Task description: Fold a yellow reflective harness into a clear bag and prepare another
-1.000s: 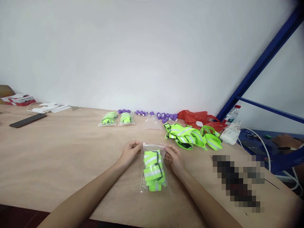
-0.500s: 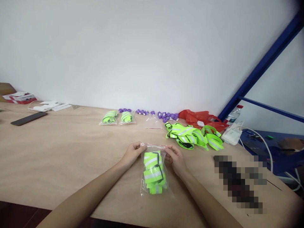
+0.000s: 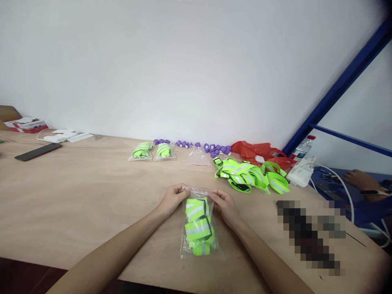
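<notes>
A clear zip bag (image 3: 199, 226) stuffed with neon yellow-green reflective bands lies on the wooden table (image 3: 76, 192) in front of me. My left hand (image 3: 173, 198) pinches the left end of the bag's red-edged top strip. My right hand (image 3: 225, 204) pinches the right end of the same strip. Both hands have their fingers closed on the strip.
A loose heap of reflective bands (image 3: 251, 175) lies to the right, with a red plastic bag (image 3: 257, 151) behind it. Two filled bags (image 3: 153, 151) and several purple pieces (image 3: 211, 149) sit by the wall. A phone (image 3: 38, 152) lies far left. Another person's hand (image 3: 359, 179) rests at right.
The bag's top strip has drawn narrower as my hands moved a little closer together. The other person's hand at the right has shifted.
</notes>
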Motion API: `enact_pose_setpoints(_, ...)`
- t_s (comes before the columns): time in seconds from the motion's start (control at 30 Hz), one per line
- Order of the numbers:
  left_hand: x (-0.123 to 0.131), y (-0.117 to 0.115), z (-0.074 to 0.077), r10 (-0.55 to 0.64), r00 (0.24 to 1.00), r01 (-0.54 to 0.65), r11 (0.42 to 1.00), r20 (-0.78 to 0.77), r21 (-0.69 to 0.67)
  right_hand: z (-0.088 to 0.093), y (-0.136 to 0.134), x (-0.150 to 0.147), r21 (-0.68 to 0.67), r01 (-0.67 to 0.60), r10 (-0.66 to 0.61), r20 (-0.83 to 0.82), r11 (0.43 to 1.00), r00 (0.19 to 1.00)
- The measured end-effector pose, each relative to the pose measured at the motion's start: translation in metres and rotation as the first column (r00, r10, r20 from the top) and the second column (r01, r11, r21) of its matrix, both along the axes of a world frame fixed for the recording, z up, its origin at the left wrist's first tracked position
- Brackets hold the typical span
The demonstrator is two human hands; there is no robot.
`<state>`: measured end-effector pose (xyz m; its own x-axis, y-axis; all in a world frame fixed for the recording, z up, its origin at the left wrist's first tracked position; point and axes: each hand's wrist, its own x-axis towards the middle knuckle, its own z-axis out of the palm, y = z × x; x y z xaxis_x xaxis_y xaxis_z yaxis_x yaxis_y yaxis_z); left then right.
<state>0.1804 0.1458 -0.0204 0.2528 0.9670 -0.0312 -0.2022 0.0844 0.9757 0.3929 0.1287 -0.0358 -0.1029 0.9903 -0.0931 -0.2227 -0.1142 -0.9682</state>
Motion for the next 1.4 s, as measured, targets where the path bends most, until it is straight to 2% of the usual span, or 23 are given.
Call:
enact_pose_setpoints(0.23, 0.002, -0.001, 0.0, -0.042, 0.997, 0.04, 0.998, -0.068, -0.037, 0.006, -0.004, -0.007, 0.047, -0.039, 0.035, 0.079, 0.998, 0.996)
enact_pose_setpoints(0.4, 0.003, -0.002, -0.001, -0.074, 0.991, 0.066, 0.995, -0.108, -0.068, 0.007, -0.007, -0.01, 0.002, -0.087, 0.087, 0.06, 0.996, 0.994)
enact_pose_setpoints(0.6, 0.004, -0.004, 0.002, -0.104, 0.974, 0.098, 0.994, -0.2, -0.038, 0.007, -0.007, -0.009, 0.012, -0.093, 0.092, 0.078, 0.996, 0.993)
enact_pose_setpoints(0.77, 0.005, -0.005, 0.0, -0.102, 0.978, 0.097, 0.995, -0.179, -0.04, 0.006, -0.006, -0.008, -0.021, -0.13, 0.131, 0.062, 0.991, 0.989)
enact_pose_setpoints(0.97, 0.007, -0.007, -0.005, -0.095, 0.972, 0.102, 0.995, -0.216, 0.019, 0.011, -0.007, -0.008, 0.057, -0.142, 0.13, 0.173, 0.988, 0.976)
enact_pose_setpoints(1.23, 0.007, -0.008, -0.004, -0.088, 0.96, 0.103, 0.994, -0.267, 0.042, 0.016, -0.009, -0.009, 0.059, -0.174, 0.16, 0.191, 0.983, 0.969)
enact_pose_setpoints(1.4, 0.009, -0.01, -0.005, -0.082, 0.966, 0.099, 0.993, -0.247, 0.059, 0.017, -0.009, -0.01, 0.069, -0.191, 0.171, 0.236, 0.979, 0.957)
